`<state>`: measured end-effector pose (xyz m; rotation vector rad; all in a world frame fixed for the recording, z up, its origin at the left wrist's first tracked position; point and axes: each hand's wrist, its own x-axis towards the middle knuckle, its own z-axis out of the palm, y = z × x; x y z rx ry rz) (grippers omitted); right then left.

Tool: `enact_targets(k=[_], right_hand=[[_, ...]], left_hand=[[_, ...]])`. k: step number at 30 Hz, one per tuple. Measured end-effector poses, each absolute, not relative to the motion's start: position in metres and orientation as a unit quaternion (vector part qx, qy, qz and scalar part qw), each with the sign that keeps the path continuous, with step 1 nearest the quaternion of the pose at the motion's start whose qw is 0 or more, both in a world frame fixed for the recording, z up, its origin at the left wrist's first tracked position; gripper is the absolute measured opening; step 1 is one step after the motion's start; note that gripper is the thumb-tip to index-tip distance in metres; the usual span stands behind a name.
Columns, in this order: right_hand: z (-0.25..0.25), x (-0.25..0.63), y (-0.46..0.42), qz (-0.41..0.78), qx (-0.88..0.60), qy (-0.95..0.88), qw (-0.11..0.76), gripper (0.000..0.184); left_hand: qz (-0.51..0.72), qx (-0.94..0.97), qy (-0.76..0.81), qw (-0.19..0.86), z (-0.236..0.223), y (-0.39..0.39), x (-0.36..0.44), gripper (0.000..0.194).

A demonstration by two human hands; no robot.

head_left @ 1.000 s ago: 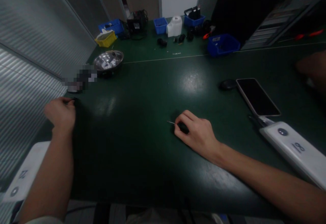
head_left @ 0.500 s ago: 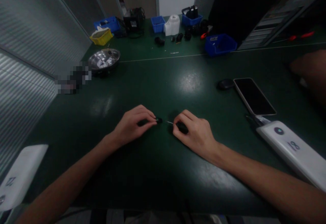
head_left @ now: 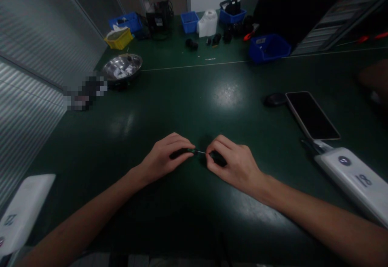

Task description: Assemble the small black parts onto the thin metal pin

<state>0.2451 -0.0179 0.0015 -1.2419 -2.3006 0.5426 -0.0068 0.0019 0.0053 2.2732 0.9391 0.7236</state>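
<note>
Dark green worktop (head_left: 169,109); metal bowl (head_left: 121,69) far left, phone (head_left: 312,115) at right. Left hand (head_left: 168,153): fingers pinch a small dark part (head_left: 193,151) above the worktop's near middle. Right hand (head_left: 232,159): fingers closed round a dark-handled tool (head_left: 217,158), thin metal shaft pointing left, tip at the part; contact unclear.

Place: workshop or small assembly room, which one unclear | Work surface: long green table (head_left: 169,109) | On it: blue bin (head_left: 269,49), yellow bin (head_left: 119,39), metal bowl (head_left: 121,68) of small pieces | Window side: slatted blinds (head_left: 27,93)
</note>
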Motion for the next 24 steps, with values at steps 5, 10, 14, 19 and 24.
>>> enact_targets(k=[5, 10, 14, 19, 24], right_hand=[[0.0034, 0.2463, -0.0184, 0.215, -0.431, -0.842, 0.243, 0.012], [0.0027, 0.2465, -0.0188, 0.215, -0.414, -0.852, 0.238, 0.014], [0.0030, 0.2461, -0.0184, 0.209, -0.405, -0.863, 0.218, 0.014], [0.0050, 0.2467, -0.0193, 0.222, -0.389, -0.867, 0.219, 0.013], [0.0036, 0.2466, -0.0196, 0.242, -0.367, -0.867, 0.234, 0.014]], left_hand=[[0.288, 0.849, 0.332, 0.294, 0.0007, -0.0002, -0.0060, 0.021], [0.306, 0.855, 0.314, 0.277, -0.0012, -0.0024, -0.0031, 0.022], [0.299, 0.877, 0.294, 0.233, -0.0025, -0.0027, -0.0021, 0.021], [0.310, 0.870, 0.289, 0.254, -0.0031, -0.0030, -0.0014, 0.021], [0.325, 0.861, 0.276, 0.278, 0.0005, -0.0044, 0.0031, 0.018]])
